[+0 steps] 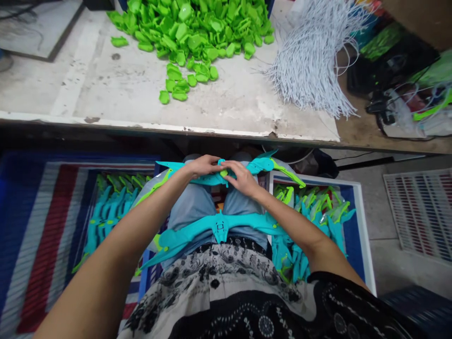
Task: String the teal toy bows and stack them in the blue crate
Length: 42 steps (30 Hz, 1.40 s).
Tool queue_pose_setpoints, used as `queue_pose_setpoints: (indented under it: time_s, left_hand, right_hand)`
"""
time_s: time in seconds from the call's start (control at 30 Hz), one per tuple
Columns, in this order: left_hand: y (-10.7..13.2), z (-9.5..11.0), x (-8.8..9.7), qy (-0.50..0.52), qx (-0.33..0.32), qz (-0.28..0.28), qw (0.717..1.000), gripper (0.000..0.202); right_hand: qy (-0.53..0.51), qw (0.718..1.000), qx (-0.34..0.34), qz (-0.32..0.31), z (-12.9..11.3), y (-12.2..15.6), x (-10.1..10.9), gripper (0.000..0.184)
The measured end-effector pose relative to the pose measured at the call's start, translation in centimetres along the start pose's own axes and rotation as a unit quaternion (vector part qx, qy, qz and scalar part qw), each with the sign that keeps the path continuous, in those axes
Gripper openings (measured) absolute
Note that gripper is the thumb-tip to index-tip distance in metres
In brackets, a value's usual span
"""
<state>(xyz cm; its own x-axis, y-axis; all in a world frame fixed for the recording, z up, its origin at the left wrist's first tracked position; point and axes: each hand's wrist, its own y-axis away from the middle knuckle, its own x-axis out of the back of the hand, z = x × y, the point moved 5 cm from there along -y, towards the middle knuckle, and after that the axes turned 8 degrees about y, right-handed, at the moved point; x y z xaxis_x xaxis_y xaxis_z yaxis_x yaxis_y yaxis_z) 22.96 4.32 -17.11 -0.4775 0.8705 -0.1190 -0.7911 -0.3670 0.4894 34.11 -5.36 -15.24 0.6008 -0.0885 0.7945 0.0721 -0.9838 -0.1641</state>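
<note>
the teal toy bow [261, 165] lies across the knees, with the left hand [203, 165] and right hand [242, 178] clamped together on its middle around a small green piece [223, 173], so it looks only part fitted. a second bow [219, 228] rests on the lap and the left bin [92, 188] and right bin [360, 212] hold many more. green parts [190, 28] and white cords [314, 61] heap the surface [123, 94] beyond, with nothing in the way.

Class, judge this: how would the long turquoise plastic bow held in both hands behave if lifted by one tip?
Probably stiff: the long turquoise plastic bow sticks out unsupported at both ends without drooping. Likely light, given its thin limbs.
</note>
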Motion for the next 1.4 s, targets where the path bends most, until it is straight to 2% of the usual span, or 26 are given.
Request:
queue_pose_setpoints:
  time_s: [0.07, 0.13, 0.2, 0.27, 0.37, 0.43, 0.5, 0.53, 0.57, 0.6, 0.67, 0.7, 0.73, 0.8, 0.9, 1.0, 1.07, 1.17, 1.23, 1.3, 1.4]
  left_hand:
    - [-0.1, -0.1, -0.2, 0.0, 0.0, 0.025, 1.0, 0.034]
    - [-0.1, -0.2, -0.4, 0.005, 0.012, 0.05, 0.999, 0.03]
    - [-0.1, -0.2, -0.5, 0.012, 0.024, 0.072, 0.997, 0.026]
    - [-0.2, -0.2, -0.5, 0.016, 0.023, 0.09, 0.996, 0.024]
    - [-0.4, -0.1, -0.3, -0.004, 0.003, 0.098, 0.995, 0.024]
    - [-0.5, 0.1, -0.2, -0.043, -0.023, 0.092, 0.995, 0.023]
    - [-0.4, 0.3, -0.3, -0.098, -0.052, 0.098, 0.989, 0.024]
    - [-0.1, 0.4, -0.5, -0.134, -0.071, 0.115, 0.982, 0.028]
    - [0.4, 0.6, -0.8, -0.178, -0.093, 0.142, 0.969, 0.031]
    - [0.9, 0.8, -1.3, -0.232, -0.116, 0.175, 0.95, 0.034]
    - [2.3, 1.1, -2.9, -0.358, -0.158, 0.225, 0.892, 0.037]
    - [2.9, 1.0, -3.9, -0.411, -0.168, 0.236, 0.864, 0.042]
    - [3.4, 0.7, -4.7, -0.456, -0.17, 0.238, 0.84, 0.05]
    - [3.9, 0.0, -5.8, -0.514, -0.162, 0.226, 0.811, 0.074]
    - [3.8, -0.8, -5.8, -0.551, -0.157, 0.193, 0.796, 0.094]
    - [3.5, -0.8, -5.2, -0.566, -0.16, 0.148, 0.795, 0.097]
    - [3.4, -0.3, -4.7, -0.566, -0.138, 0.134, 0.802, 0.085]
    - [3.4, 1.4, -4.1, -0.523, -0.126, 0.117, 0.835, 0.063]
    - [3.2, 2.9, -3.6, -0.476, -0.137, 0.088, 0.864, 0.047]
    - [2.5, 3.9, -2.9, -0.428, -0.125, 0.033, 0.894, 0.033]
    - [1.1, 4.1, -1.5, -0.339, -0.082, -0.046, 0.936, 0.035]
  right_hand:
    - [-0.023, 0.996, -0.088, -0.004, 0.9, -0.4, -0.1, 0.053]
    - [-0.048, 0.985, -0.156, -0.046, 1.7, -1.0, -0.5, 0.067]
    - [-0.073, 0.974, -0.187, -0.105, 2.1, -1.7, -1.0, 0.072]
    - [-0.076, 0.967, -0.201, -0.136, 2.4, -2.0, -1.2, 0.073]
    - [-0.045, 0.968, -0.198, -0.145, 2.2, -2.1, -0.5, 0.073]
    - [0.009, 0.973, -0.157, -0.171, 1.3, -2.6, 0.4, 0.067]
    - [0.079, 0.974, -0.1, -0.187, -0.3, -4.2, 1.9, 0.045]
    - [0.108, 0.977, -0.072, -0.17, -1.3, -5.6, 2.8, 0.032]
    - [0.13, 0.982, -0.048, -0.132, -2.4, -7.5, 3.8, 0.024]
    - [0.145, 0.986, -0.026, -0.076, -3.4, -9.7, 4.7, 0.025]
    - [0.17, 0.985, 0.012, 0.034, -5.2, -14.6, 5.8, 0.028]
    - [0.182, 0.981, 0.028, 0.063, -5.7, -16.9, 5.6, 0.026]
    - [0.192, 0.978, 0.038, 0.071, -6.0, -19.1, 5.0, 0.024]
    - [0.204, 0.976, 0.042, 0.06, -5.8, -22.5, 3.3, 0.023]
    - [0.201, 0.977, 0.047, 0.045, -5.1, -24.2, 2.0, 0.018]
    - [0.182, 0.982, 0.044, 0.025, -4.4, -23.0, 3.6, 0.022]
    - [0.176, 0.984, 0.016, -0.009, -3.5, -21.8, 5.8, 0.027]
    - [0.188, 0.977, -0.008, -0.095, -1.7, -20.3, 8.5, 0.027]
    - [0.198, 0.971, -0.011, -0.133, -0.5, -19.4, 9.3, 0.022]
    - [0.197, 0.974, -0.018, -0.113, 0.6, -18.7, 9.8, 0.019]
    - [0.184, 0.982, -0.025, -0.019, 1.3, -17.2, 10.2, 0.02]
